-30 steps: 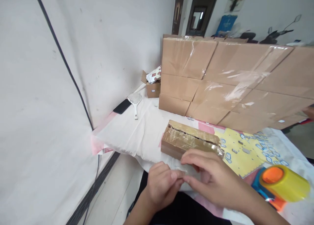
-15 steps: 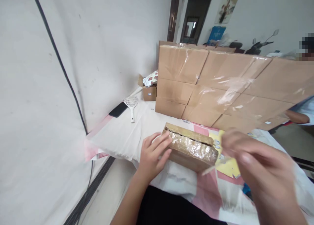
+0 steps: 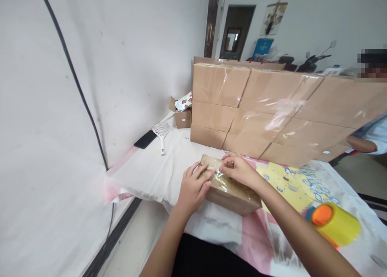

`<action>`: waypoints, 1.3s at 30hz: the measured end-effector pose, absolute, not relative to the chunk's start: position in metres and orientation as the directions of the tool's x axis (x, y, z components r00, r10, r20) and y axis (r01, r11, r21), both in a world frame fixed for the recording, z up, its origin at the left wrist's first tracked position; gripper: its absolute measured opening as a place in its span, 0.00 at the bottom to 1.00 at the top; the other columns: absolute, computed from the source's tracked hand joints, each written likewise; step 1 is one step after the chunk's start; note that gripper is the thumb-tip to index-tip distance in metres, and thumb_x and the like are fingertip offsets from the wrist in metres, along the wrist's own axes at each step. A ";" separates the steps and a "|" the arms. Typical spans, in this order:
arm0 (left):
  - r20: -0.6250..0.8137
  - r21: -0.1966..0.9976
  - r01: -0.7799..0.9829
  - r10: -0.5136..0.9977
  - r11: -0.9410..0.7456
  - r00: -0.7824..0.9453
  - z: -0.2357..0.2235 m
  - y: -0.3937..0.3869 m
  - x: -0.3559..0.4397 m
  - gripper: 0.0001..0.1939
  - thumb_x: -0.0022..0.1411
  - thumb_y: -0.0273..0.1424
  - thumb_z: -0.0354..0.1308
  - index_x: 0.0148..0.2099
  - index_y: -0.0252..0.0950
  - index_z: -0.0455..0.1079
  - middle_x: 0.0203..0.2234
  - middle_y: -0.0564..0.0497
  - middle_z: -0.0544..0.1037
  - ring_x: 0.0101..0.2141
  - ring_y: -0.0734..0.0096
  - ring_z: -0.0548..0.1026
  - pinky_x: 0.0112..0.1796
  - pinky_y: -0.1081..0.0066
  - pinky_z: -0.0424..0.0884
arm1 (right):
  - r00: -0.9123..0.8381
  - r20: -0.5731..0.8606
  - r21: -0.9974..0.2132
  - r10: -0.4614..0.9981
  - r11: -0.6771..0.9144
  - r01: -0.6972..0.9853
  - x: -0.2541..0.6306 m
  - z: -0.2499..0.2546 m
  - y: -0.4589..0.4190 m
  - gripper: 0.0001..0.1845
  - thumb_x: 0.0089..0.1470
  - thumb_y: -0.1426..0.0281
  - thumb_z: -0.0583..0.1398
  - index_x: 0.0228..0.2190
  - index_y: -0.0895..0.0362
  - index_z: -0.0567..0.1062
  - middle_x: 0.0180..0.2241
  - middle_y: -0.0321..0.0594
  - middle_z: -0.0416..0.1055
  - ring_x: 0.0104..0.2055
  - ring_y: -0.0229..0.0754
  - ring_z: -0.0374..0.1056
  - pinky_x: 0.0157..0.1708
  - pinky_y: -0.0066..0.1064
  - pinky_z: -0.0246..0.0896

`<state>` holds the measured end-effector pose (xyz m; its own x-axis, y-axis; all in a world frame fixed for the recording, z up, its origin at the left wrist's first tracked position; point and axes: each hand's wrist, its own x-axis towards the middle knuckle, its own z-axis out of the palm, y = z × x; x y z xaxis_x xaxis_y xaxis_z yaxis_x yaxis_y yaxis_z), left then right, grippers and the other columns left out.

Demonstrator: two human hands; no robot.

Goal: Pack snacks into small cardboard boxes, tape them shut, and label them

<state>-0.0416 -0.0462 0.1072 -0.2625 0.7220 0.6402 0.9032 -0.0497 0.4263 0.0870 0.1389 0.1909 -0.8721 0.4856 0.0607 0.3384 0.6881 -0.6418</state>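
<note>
A small brown cardboard box (image 3: 232, 202) lies on the cloth in front of me, with shiny clear tape (image 3: 223, 182) over its top. My left hand (image 3: 195, 184) rests on the box's left end, fingers spread across the top edge. Farther along the top, my right hand (image 3: 237, 169) bends over the box with thumb and fingertips pinched together at the tape. Its forearm crosses above the box's right end. Exactly how much tape sits between those fingertips is hard to see.
Large taped cartons (image 3: 269, 112) form a wall behind the box. A yellow tape roll (image 3: 341, 224) with an orange core lies at right, near a yellow patterned patch (image 3: 284, 184). At left are a white hairbrush (image 3: 162, 134) and black phone (image 3: 145, 139). Another person's arm (image 3: 363, 144) shows at far right.
My right hand has moved left from beyond the box's right end onto its top, and the gap along the top is now mostly covered. The left hand stays on the box.
</note>
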 end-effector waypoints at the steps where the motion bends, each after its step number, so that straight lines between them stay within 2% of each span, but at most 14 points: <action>1: 0.655 0.410 0.909 0.720 -0.082 -0.230 0.106 -0.047 -0.044 0.22 0.76 0.39 0.44 0.60 0.44 0.75 0.61 0.45 0.74 0.65 0.52 0.62 0.61 0.48 0.63 | -0.878 0.063 -0.621 0.475 0.707 0.338 0.088 0.192 0.136 0.07 0.56 0.68 0.63 0.28 0.57 0.79 0.48 0.46 0.71 0.54 0.51 0.68 0.58 0.43 0.59; 3: 0.668 0.388 0.914 0.718 -0.114 -0.194 0.103 -0.048 -0.048 0.22 0.76 0.41 0.45 0.56 0.45 0.78 0.61 0.45 0.74 0.66 0.52 0.62 0.61 0.49 0.63 | -0.895 0.081 -0.535 0.439 0.777 0.333 0.088 0.195 0.130 0.07 0.58 0.68 0.62 0.29 0.56 0.79 0.54 0.47 0.68 0.56 0.51 0.66 0.57 0.43 0.61; 5: 0.666 0.376 0.918 0.725 -0.126 -0.174 0.102 -0.051 -0.051 0.21 0.76 0.41 0.46 0.55 0.44 0.79 0.61 0.45 0.73 0.66 0.53 0.61 0.61 0.49 0.63 | -0.899 0.138 -0.373 0.415 0.863 0.341 0.087 0.200 0.126 0.06 0.57 0.66 0.64 0.36 0.55 0.79 0.62 0.48 0.61 0.60 0.55 0.63 0.57 0.46 0.61; 6: 0.666 0.368 0.921 0.728 -0.129 -0.164 0.103 -0.053 -0.051 0.20 0.76 0.41 0.47 0.55 0.43 0.79 0.61 0.45 0.73 0.66 0.53 0.61 0.61 0.50 0.63 | -0.885 0.178 -0.278 0.429 0.885 0.373 0.085 0.203 0.127 0.14 0.55 0.63 0.67 0.42 0.55 0.79 0.65 0.50 0.58 0.62 0.59 0.60 0.57 0.49 0.61; 8: 0.666 0.345 0.932 0.729 -0.113 -0.158 0.108 -0.056 -0.047 0.17 0.75 0.38 0.50 0.54 0.43 0.79 0.60 0.46 0.75 0.66 0.53 0.62 0.60 0.51 0.63 | -0.823 0.250 -0.130 0.510 0.860 0.493 0.087 0.212 0.137 0.37 0.46 0.57 0.73 0.55 0.56 0.72 0.66 0.57 0.55 0.63 0.67 0.57 0.57 0.54 0.61; 9: 0.663 0.334 0.939 0.729 -0.086 -0.169 0.112 -0.058 -0.042 0.15 0.74 0.36 0.51 0.53 0.43 0.79 0.59 0.48 0.76 0.65 0.53 0.63 0.60 0.51 0.63 | -0.775 0.278 -0.093 0.567 0.819 0.566 0.092 0.217 0.148 0.45 0.44 0.56 0.74 0.59 0.58 0.68 0.65 0.60 0.56 0.63 0.69 0.57 0.57 0.54 0.61; 10: 0.661 0.324 0.945 0.726 -0.047 -0.191 0.116 -0.059 -0.036 0.13 0.74 0.34 0.53 0.52 0.44 0.78 0.58 0.50 0.78 0.64 0.53 0.65 0.61 0.50 0.61 | -0.722 0.295 -0.074 0.625 0.769 0.635 0.101 0.222 0.162 0.47 0.45 0.55 0.73 0.61 0.61 0.66 0.63 0.62 0.58 0.62 0.69 0.58 0.56 0.53 0.61; 14: 0.660 0.315 0.949 0.713 0.023 -0.237 0.130 -0.054 -0.006 0.11 0.71 0.29 0.56 0.52 0.42 0.75 0.53 0.52 0.82 0.60 0.54 0.71 0.64 0.50 0.53 | -0.516 0.280 -0.049 0.809 0.549 0.834 0.181 0.222 0.228 0.23 0.63 0.61 0.59 0.54 0.61 0.71 0.56 0.58 0.67 0.57 0.61 0.66 0.54 0.44 0.62; 17: 0.696 0.320 0.946 0.690 -0.053 -0.197 0.125 -0.044 0.008 0.11 0.70 0.30 0.57 0.53 0.40 0.74 0.51 0.49 0.83 0.55 0.56 0.76 0.63 0.52 0.54 | -0.439 -0.001 0.068 0.898 0.438 0.896 0.251 0.207 0.253 0.18 0.66 0.63 0.54 0.50 0.60 0.75 0.52 0.55 0.72 0.54 0.57 0.70 0.48 0.41 0.63; 20: 0.755 0.284 0.957 0.629 -0.060 -0.185 0.110 -0.035 0.010 0.13 0.70 0.30 0.58 0.55 0.40 0.74 0.50 0.49 0.83 0.51 0.58 0.78 0.62 0.54 0.54 | -0.454 -0.214 0.135 0.865 0.487 0.863 0.277 0.188 0.255 0.14 0.63 0.68 0.58 0.47 0.58 0.78 0.50 0.52 0.76 0.51 0.54 0.73 0.43 0.37 0.63; 25: 0.780 0.218 0.975 0.608 -0.039 -0.150 0.096 -0.035 0.004 0.15 0.69 0.30 0.58 0.57 0.40 0.74 0.50 0.47 0.83 0.50 0.58 0.77 0.62 0.55 0.54 | -0.594 -0.327 0.103 0.735 0.653 0.751 0.238 0.160 0.252 0.20 0.60 0.71 0.60 0.54 0.51 0.76 0.54 0.47 0.76 0.53 0.50 0.72 0.41 0.32 0.61; 30: 0.773 0.173 0.984 0.623 -0.031 -0.116 0.093 -0.040 0.003 0.18 0.68 0.30 0.59 0.59 0.41 0.73 0.52 0.47 0.82 0.51 0.59 0.77 0.63 0.56 0.53 | -0.624 -0.375 0.096 0.686 0.698 0.709 0.221 0.151 0.266 0.18 0.60 0.75 0.60 0.51 0.52 0.78 0.53 0.49 0.75 0.53 0.50 0.72 0.44 0.34 0.62; 35: 0.786 0.161 0.987 0.607 -0.019 -0.117 0.089 -0.039 0.004 0.19 0.67 0.30 0.59 0.60 0.41 0.72 0.51 0.47 0.83 0.51 0.58 0.76 0.64 0.55 0.51 | -0.525 -0.373 0.158 0.765 0.610 0.776 0.219 0.139 0.277 0.16 0.66 0.63 0.61 0.50 0.59 0.76 0.51 0.49 0.74 0.51 0.49 0.72 0.50 0.44 0.68; 39: 0.787 0.179 0.984 0.601 -0.008 -0.138 0.089 -0.037 0.006 0.19 0.67 0.30 0.59 0.59 0.42 0.72 0.51 0.47 0.83 0.50 0.57 0.76 0.65 0.54 0.50 | -0.506 -0.385 0.154 0.772 0.594 0.789 0.213 0.132 0.279 0.17 0.66 0.59 0.61 0.48 0.59 0.76 0.49 0.45 0.75 0.50 0.46 0.73 0.50 0.44 0.71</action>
<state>0.0058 -0.0375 0.0891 -0.1382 0.6008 0.7874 0.9839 -0.0078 0.1787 0.2127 0.2787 0.1315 -0.5061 0.7719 -0.3847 0.7895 0.5942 0.1538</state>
